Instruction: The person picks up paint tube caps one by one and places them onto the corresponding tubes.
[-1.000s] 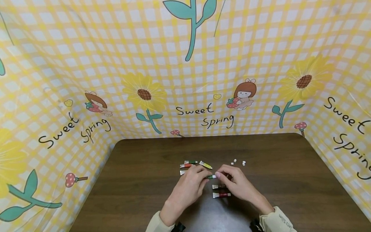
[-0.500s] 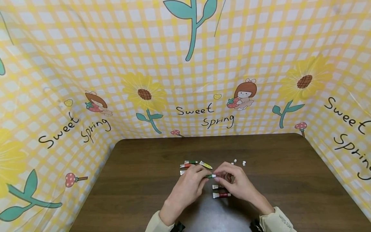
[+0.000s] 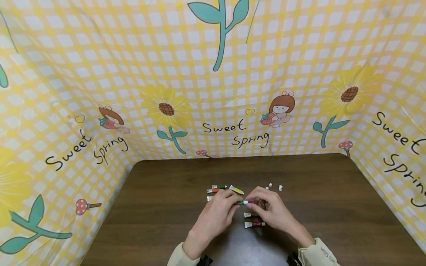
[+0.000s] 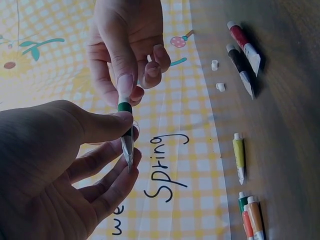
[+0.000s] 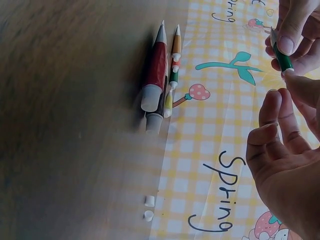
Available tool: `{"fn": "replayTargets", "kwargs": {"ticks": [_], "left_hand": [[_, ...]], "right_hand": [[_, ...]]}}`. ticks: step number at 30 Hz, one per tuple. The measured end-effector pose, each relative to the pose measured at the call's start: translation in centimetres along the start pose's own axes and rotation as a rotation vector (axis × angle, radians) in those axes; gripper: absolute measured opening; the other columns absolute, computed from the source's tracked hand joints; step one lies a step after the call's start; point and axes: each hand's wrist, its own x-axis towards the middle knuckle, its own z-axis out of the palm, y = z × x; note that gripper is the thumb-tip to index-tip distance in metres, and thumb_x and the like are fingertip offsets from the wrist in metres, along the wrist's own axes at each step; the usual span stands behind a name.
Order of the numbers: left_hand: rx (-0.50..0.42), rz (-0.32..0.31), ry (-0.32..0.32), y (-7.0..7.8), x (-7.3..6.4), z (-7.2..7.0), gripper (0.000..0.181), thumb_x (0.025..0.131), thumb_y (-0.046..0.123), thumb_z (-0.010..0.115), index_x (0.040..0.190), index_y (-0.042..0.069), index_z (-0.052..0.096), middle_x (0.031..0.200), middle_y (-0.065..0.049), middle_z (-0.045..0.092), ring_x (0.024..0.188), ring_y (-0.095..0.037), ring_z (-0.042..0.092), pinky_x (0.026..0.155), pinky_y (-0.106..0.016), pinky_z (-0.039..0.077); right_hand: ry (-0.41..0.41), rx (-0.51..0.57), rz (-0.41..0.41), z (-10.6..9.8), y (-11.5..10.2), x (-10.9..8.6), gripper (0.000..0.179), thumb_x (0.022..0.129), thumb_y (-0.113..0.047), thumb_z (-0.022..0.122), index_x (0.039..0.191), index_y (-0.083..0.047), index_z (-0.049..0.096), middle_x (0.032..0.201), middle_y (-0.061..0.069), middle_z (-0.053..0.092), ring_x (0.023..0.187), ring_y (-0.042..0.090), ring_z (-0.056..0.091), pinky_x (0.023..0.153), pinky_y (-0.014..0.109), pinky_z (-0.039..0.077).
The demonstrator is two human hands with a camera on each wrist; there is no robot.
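Observation:
My left hand (image 3: pixel 214 212) pinches a small green paint tube (image 5: pixel 284 61) between thumb and fingers, holding it above the table. The tube's white cap (image 4: pixel 123 91) points toward my right hand (image 3: pixel 276 210), whose thumb and a fingertip pinch it. In the left wrist view, the cap is partly covered by the right thumb. Below the right hand lie a dark red tube (image 3: pixel 254 224) and a blackish-brown tube (image 3: pixel 250 214). Near the left hand are a yellow tube (image 3: pixel 236 190), another green tube (image 3: pixel 219 186), an orange-red tube (image 3: pixel 214 190) and an orange tube (image 4: pixel 255 217).
Several small white caps (image 3: pixel 280 188) lie on the dark wooden table (image 3: pixel 166 173), beyond the right hand. A yellow checked cloth (image 3: pixel 213 92) with printed flowers and lettering rises around the table's back and sides.
The right thumb and fingertips have shifted slightly at the cap, with the fingers a little more spread than a second ago. My left hand and the green tube stay almost in place.

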Motion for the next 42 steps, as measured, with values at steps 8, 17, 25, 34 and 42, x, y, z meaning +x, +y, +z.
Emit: {"fn": "replayTargets", "kwargs": {"ticks": [8,17,25,34,42], "left_hand": [[-0.001,-0.001,-0.006,-0.05,-0.07,0.04,0.015,0.101,0.011,0.075,0.115,0.015,0.079,0.115,0.002,0.074,0.109,-0.016,0.069,0.094,-0.034,0.06],[0.012,0.003,-0.007,-0.02,-0.08,0.06,0.015,0.101,0.013,0.075,0.116,0.015,0.079,0.116,0.002,0.074,0.107,-0.016,0.068,0.094,-0.034,0.06],[0.016,0.006,-0.002,0.0,-0.11,0.1,0.015,0.101,0.013,0.075,0.116,0.016,0.079,0.116,0.003,0.073,0.108,-0.016,0.068,0.094,-0.034,0.06],[0.023,0.006,0.0,0.06,-0.16,0.07,0.015,0.101,0.013,0.075,0.115,0.016,0.079,0.116,0.003,0.073,0.107,-0.016,0.068,0.093,-0.034,0.06],[0.004,-0.002,0.001,0.03,-0.11,-0.04,0.015,0.101,0.012,0.075,0.115,0.016,0.079,0.115,0.002,0.074,0.107,-0.016,0.069,0.092,-0.034,0.061]], "right_hand": [[-0.002,0.002,0.01,0.1,-0.17,0.0,0.021,0.094,0.001,0.079,0.105,-0.018,0.078,0.095,-0.005,0.072,0.071,0.009,0.06,0.054,0.022,0.049],[0.002,-0.003,0.018,0.09,-0.43,0.05,0.021,0.094,-0.001,0.079,0.104,-0.019,0.079,0.094,-0.005,0.073,0.071,0.008,0.06,0.054,0.021,0.048],[0.001,0.004,0.051,0.1,-0.5,-0.01,0.019,0.096,-0.003,0.079,0.102,-0.021,0.079,0.093,-0.008,0.072,0.07,0.007,0.059,0.054,0.022,0.047],[-0.009,-0.007,0.075,0.14,-0.43,-0.05,0.016,0.097,-0.005,0.078,0.101,-0.021,0.08,0.092,-0.009,0.071,0.067,0.005,0.056,0.053,0.021,0.047],[0.006,-0.001,0.028,-0.01,-0.39,-0.06,0.023,0.093,-0.003,0.082,0.108,-0.02,0.078,0.095,-0.006,0.071,0.072,0.008,0.06,0.052,0.023,0.048]]}}
